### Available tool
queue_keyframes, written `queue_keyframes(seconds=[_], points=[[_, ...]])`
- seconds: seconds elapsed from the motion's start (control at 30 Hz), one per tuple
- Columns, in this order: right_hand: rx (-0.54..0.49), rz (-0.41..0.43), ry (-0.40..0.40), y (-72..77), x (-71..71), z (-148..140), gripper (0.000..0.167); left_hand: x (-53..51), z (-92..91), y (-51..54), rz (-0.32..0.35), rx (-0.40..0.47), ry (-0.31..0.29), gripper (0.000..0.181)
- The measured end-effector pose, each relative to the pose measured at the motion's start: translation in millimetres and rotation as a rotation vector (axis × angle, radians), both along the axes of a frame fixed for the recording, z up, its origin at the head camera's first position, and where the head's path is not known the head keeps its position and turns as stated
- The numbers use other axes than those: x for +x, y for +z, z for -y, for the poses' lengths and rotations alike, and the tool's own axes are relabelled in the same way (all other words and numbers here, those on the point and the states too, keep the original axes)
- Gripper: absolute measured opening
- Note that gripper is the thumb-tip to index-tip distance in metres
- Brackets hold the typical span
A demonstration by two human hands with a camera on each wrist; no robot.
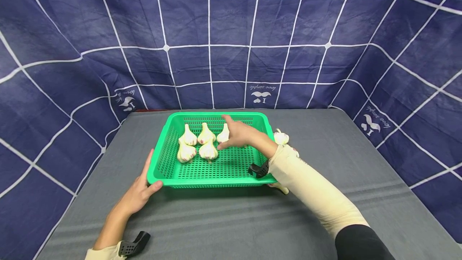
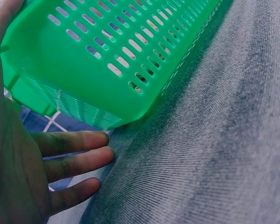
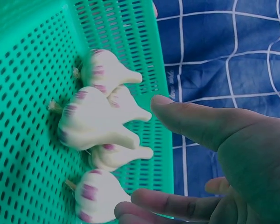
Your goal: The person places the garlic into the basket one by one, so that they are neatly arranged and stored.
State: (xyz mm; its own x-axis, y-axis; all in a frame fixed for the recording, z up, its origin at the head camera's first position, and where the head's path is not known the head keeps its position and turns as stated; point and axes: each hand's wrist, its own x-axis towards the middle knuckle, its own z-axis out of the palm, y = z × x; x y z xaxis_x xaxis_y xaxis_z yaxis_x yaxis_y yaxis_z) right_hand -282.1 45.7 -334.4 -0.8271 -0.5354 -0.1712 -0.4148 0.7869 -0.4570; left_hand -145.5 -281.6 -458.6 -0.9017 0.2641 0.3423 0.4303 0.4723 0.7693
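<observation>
Several white garlic bulbs with pink streaks (image 1: 208, 151) (image 3: 91, 119) lie in a green perforated basket (image 1: 216, 182) (image 2: 51, 51) (image 3: 165, 140). At the basket's front left corner, the left hand (image 1: 138, 191) (image 2: 18, 163) rests its thumb on the rim, its other fingers straight; three of them point past the corner in the left wrist view. The right hand (image 1: 238, 133) (image 3: 252, 163) hovers over the basket with thumb and fingers apart, holding nothing. Beside it is a back-row bulb (image 1: 223, 135), partly hidden by the hand; whether a fingertip touches a bulb, I cannot tell.
Outside the basket on the right, one bulb (image 1: 281, 137) lies behind the right forearm, another (image 1: 279, 188) by the front right corner, and part of another shows at the sleeve. Grey cloth (image 1: 216, 224) covers the table; a blue lined curtain (image 1: 231, 23) hangs behind.
</observation>
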Motion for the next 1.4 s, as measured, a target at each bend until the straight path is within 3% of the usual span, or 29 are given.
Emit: queue_keyframes(seconds=[0.27, 0.7, 1.4], points=[[-0.044, -0.057, 0.013, 5.8, 5.0, -23, 0.104, -1.2, 0.7, -0.2, -0.007, -0.003, 0.000, 0.093], [-0.171, -0.099, 0.020, 5.3, 16.6, -69, 0.066, -1.4, -0.1, -1.8, -0.005, 0.004, -0.002, 0.092], [-0.317, -0.177, -0.033, 0.8, 30.0, -116, 0.046, -0.4, -0.7, -1.1, 0.008, 0.011, -0.002, 0.091]])
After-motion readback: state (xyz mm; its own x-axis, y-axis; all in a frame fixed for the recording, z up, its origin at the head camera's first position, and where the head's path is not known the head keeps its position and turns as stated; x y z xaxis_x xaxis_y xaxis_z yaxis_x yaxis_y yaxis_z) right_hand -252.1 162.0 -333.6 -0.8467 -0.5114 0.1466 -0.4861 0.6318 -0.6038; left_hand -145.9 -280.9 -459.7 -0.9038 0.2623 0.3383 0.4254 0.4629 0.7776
